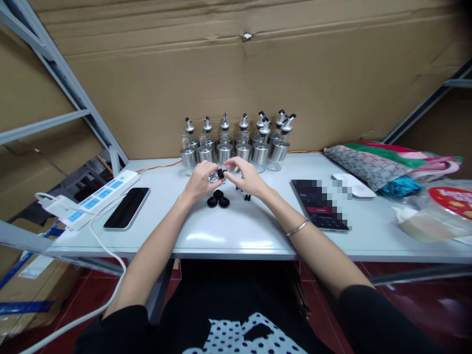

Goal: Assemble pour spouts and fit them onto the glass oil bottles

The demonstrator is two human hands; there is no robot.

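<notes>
My left hand [201, 180] is closed round a pourer top [214, 177], silvery or clear with a black end pointing right. My right hand [245, 175] pinches at that black end, where a small black piece [225, 171] shows between thumb and finger. Below the hands lie three round black caps [218, 198], close together on the white table [236, 231]. Tiny black pieces [247, 197] rest under my right wrist. Behind, in two rows, stand several glass bottles [224, 151] with metal sleeves; some carry silver pourers with black tips, others in front have bare necks.
To the left are a white power strip [103, 196] with a cable and a dark phone [127, 208]. On the right lie another phone [319, 204], a white object [354, 186], a colourful bag [391, 164] and a tape roll [435, 216]. Cardboard [236, 73] walls the back.
</notes>
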